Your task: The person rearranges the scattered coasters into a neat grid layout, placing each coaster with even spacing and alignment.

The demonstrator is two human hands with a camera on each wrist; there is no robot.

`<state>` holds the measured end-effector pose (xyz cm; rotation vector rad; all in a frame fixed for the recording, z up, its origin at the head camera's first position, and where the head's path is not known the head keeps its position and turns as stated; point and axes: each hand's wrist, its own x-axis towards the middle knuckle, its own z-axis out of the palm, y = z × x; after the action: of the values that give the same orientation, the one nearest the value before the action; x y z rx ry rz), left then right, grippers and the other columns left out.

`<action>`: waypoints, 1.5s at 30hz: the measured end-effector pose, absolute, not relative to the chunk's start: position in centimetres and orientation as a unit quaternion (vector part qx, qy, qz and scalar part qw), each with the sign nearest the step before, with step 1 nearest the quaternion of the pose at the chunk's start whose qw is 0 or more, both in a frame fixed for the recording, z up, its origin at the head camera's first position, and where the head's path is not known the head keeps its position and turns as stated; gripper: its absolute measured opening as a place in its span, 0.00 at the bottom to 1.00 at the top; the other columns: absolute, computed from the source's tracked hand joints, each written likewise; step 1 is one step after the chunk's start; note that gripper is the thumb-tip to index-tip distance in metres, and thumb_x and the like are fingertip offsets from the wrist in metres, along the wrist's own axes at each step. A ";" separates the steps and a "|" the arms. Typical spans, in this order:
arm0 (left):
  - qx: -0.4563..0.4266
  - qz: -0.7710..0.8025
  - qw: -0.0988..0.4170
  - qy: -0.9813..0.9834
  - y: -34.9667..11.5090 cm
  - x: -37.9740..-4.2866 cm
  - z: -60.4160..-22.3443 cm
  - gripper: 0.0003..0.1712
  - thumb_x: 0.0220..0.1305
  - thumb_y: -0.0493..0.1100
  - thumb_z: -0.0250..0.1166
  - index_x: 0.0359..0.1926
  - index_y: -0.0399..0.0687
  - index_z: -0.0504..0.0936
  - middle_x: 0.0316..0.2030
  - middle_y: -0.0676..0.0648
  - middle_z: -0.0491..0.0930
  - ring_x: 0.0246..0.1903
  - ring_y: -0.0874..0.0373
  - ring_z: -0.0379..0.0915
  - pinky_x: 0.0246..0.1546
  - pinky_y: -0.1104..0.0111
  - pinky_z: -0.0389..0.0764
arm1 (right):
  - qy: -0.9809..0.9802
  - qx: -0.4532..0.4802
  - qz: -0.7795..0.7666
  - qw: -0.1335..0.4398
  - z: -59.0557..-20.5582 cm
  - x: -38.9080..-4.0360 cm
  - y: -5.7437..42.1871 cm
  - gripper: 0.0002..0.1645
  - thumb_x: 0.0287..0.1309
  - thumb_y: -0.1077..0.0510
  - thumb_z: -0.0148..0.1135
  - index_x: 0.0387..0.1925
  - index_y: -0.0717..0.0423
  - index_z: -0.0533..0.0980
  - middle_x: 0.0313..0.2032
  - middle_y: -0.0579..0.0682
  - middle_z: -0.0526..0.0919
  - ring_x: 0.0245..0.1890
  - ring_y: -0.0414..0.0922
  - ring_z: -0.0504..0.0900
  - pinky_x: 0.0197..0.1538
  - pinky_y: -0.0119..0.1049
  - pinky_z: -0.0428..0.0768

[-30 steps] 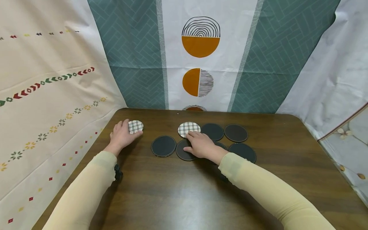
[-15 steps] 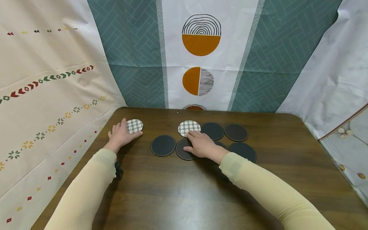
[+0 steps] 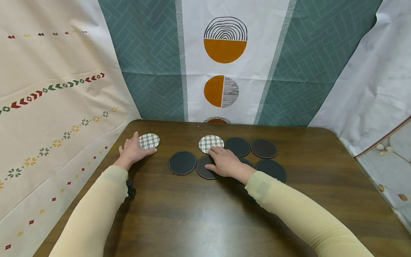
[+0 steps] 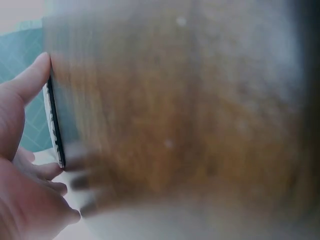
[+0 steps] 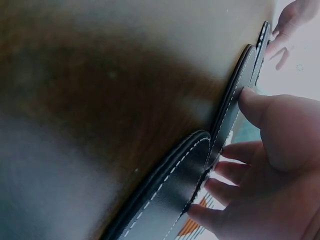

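Toward the back left of the brown table lies a round plaid coaster. My left hand is beside it, thumb and fingers spread about its near and left edges. In the left wrist view the thumb and fingers come close to the coaster's rim; whether they touch is unclear. My right hand rests over a dark brown coaster, its fingertips reaching a second plaid coaster. Its fingers are extended, and it partly hides a black coaster.
A black coaster lies left of the brown one. Along the back row sit another black coaster and a dark brown coaster, with one more black coaster in front. Patterned curtains hang behind the table.
My left hand has slid slightly left, uncovering more of the plaid coaster, and its fingers have spread. The right hand and the other coasters stay where they were.
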<state>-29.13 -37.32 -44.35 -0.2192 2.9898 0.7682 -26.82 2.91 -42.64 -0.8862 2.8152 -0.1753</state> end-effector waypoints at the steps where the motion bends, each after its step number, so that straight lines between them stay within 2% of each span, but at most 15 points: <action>1: -0.070 0.247 0.023 0.966 -37.4 -29.2 -44.5 0.79 0.64 0.71 0.75 0.87 0.31 0.34 0.80 0.18 0.49 0.81 0.22 0.42 0.73 0.22 0.39 | 0.948 -0.299 -0.058 0.092 -42.7 -26.8 2.9 0.45 0.83 0.35 0.57 0.85 0.59 0.62 0.85 0.59 0.59 0.85 0.59 0.56 0.82 0.60 0.58; 8: -0.063 0.253 0.012 0.965 -38.3 -30.2 -45.4 0.84 0.59 0.76 0.76 0.87 0.30 0.35 0.78 0.16 0.54 0.78 0.21 0.51 0.73 0.22 0.39 | 0.948 -0.300 -0.052 0.090 -42.8 -26.8 3.0 0.45 0.84 0.35 0.55 0.86 0.58 0.62 0.85 0.58 0.58 0.85 0.59 0.55 0.83 0.60 0.58; 13: -0.064 0.254 0.013 0.965 -38.2 -30.2 -45.3 0.80 0.61 0.73 0.77 0.86 0.25 0.39 0.77 0.16 0.56 0.77 0.22 0.53 0.74 0.23 0.40 | 0.948 -0.300 -0.052 0.089 -43.0 -26.8 3.0 0.46 0.84 0.35 0.55 0.86 0.58 0.61 0.85 0.59 0.58 0.85 0.59 0.55 0.83 0.60 0.57; 15: -0.065 0.250 0.015 0.966 -38.0 -29.9 -45.1 0.78 0.62 0.71 0.76 0.85 0.23 0.42 0.77 0.16 0.55 0.77 0.22 0.52 0.74 0.23 0.41 | 0.948 -0.300 -0.052 0.089 -43.0 -26.8 3.0 0.45 0.84 0.35 0.55 0.86 0.58 0.62 0.85 0.59 0.59 0.85 0.59 0.56 0.83 0.60 0.57; 18: -0.069 0.241 0.018 0.968 -38.3 -30.0 -45.3 0.80 0.59 0.78 0.74 0.83 0.21 0.46 0.78 0.16 0.52 0.78 0.22 0.48 0.73 0.23 0.42 | 0.948 -0.301 -0.050 0.087 -43.0 -26.8 3.0 0.45 0.84 0.35 0.55 0.86 0.58 0.62 0.85 0.58 0.59 0.85 0.58 0.56 0.83 0.60 0.58; 21: -0.076 0.235 0.014 0.969 -39.1 -30.5 -46.2 0.85 0.51 0.86 0.71 0.81 0.19 0.54 0.77 0.17 0.50 0.78 0.22 0.45 0.72 0.22 0.44 | 0.948 -0.302 -0.048 0.086 -43.0 -26.8 2.9 0.45 0.84 0.35 0.54 0.86 0.58 0.62 0.85 0.58 0.58 0.86 0.58 0.55 0.83 0.60 0.57; 24: -0.080 0.230 0.013 0.970 -39.5 -30.8 -46.4 0.84 0.48 0.88 0.72 0.77 0.17 0.59 0.75 0.17 0.53 0.76 0.22 0.46 0.70 0.21 0.47 | 0.948 -0.303 -0.049 0.086 -43.2 -27.0 2.9 0.45 0.85 0.36 0.55 0.86 0.59 0.62 0.85 0.59 0.58 0.86 0.58 0.55 0.83 0.60 0.57; 31: -0.072 0.239 0.016 0.968 -39.7 -31.3 -46.2 0.85 0.45 0.87 0.74 0.75 0.16 0.62 0.75 0.17 0.54 0.77 0.23 0.47 0.70 0.22 0.48 | 0.949 -0.297 -0.042 0.092 -44.4 -27.8 3.0 0.47 0.84 0.32 0.51 0.88 0.55 0.58 0.87 0.56 0.54 0.87 0.57 0.51 0.84 0.59 0.54; 35: -0.070 0.236 0.022 0.969 -39.6 -31.4 -46.0 0.87 0.43 0.89 0.74 0.74 0.15 0.62 0.75 0.16 0.55 0.77 0.23 0.47 0.71 0.23 0.48 | 0.949 -0.299 -0.044 0.088 -44.1 -27.6 3.0 0.46 0.85 0.34 0.52 0.87 0.57 0.59 0.87 0.57 0.55 0.86 0.57 0.53 0.83 0.59 0.56; 40: -0.071 0.231 0.020 0.970 -39.0 -30.7 -45.3 0.81 0.49 0.83 0.75 0.73 0.13 0.63 0.73 0.17 0.58 0.74 0.25 0.52 0.72 0.25 0.51 | 0.948 -0.303 -0.047 0.082 -43.5 -27.0 3.0 0.45 0.84 0.35 0.54 0.86 0.59 0.62 0.85 0.59 0.58 0.85 0.59 0.55 0.83 0.60 0.57; 45: -0.053 0.215 0.007 0.975 -37.7 -29.7 -43.9 0.67 0.60 0.70 0.77 0.69 0.11 0.64 0.65 0.16 0.67 0.64 0.24 0.65 0.69 0.31 0.64 | 0.949 -0.299 -0.050 0.084 -43.3 -26.8 3.1 0.45 0.84 0.35 0.54 0.86 0.58 0.61 0.86 0.58 0.57 0.86 0.59 0.54 0.83 0.60 0.56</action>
<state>-29.69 -37.74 -43.90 -0.1646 3.0506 0.6713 -26.83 3.12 -43.31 -0.8934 2.8326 -0.1497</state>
